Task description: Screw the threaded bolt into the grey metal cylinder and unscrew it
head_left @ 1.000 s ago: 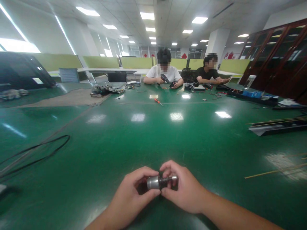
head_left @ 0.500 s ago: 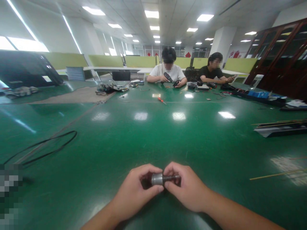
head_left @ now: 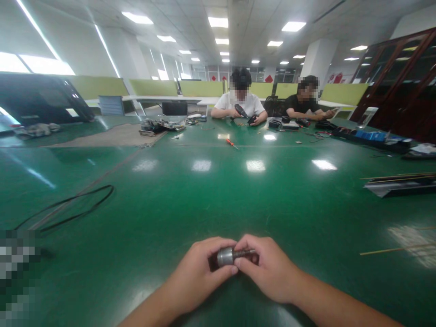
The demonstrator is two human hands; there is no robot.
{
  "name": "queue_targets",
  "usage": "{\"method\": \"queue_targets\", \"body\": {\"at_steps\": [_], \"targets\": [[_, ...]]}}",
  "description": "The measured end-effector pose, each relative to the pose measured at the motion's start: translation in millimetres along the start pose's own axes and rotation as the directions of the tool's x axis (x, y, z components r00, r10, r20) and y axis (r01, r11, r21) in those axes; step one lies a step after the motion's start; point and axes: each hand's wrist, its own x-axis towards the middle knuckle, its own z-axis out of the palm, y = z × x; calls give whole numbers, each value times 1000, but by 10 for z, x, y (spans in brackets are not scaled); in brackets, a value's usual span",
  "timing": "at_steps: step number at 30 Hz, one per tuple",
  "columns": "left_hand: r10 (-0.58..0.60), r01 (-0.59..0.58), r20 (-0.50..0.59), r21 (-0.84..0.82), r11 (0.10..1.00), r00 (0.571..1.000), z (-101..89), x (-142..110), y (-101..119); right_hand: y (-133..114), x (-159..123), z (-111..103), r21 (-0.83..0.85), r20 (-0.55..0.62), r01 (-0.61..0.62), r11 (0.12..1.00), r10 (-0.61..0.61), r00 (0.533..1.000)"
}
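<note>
Low in the middle of the view, both hands meet around a short silvery metal cylinder with a thin dark shaft (head_left: 225, 257) sticking out to the right. My left hand (head_left: 199, 274) wraps the cylinder from the left, thumb below and fingers above. My right hand (head_left: 270, 270) closes around the shaft end, with its fingertips against the place where shaft and cylinder join. The piece lies roughly level, just over the green tabletop (head_left: 204, 204). My fingers hide its underside and part of the shaft, and its exact kind does not show.
A black cable loop (head_left: 111, 193) lies at left. An orange-handled screwdriver (head_left: 231, 144) lies farther off. At right are a metal channel (head_left: 384, 187) and thin yellowish rods (head_left: 381, 250). Two people sit across the table, one person (head_left: 238, 106) holding a dark power tool.
The whole view has shifted slightly, so the scene sits a little farther right. Both hands keep hold of the metal piece, and their grip looks nearly the same.
</note>
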Motion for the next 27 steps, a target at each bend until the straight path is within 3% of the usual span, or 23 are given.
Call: {"method": "queue_targets", "body": {"at_steps": [9, 17, 23, 27], "targets": [[52, -56, 85, 55, 997, 995, -34, -7, 8, -28, -15, -13, -51, 23, 26, 998, -24, 999], [75, -78, 95, 25, 997, 993, -40, -7, -32, -15, 2, -12, -98, 7, 47, 994, -47, 999], [-17, 17, 21, -22, 1000, 1000, -12, -26, -67, -54, 13, -23, -128, -24, 78, 989, -81, 996], [-52, 52, 2, 39, 998, 999, -12, -24, -34, -58, 0, -22, -145, -24, 68, 987, -73, 997]]}}
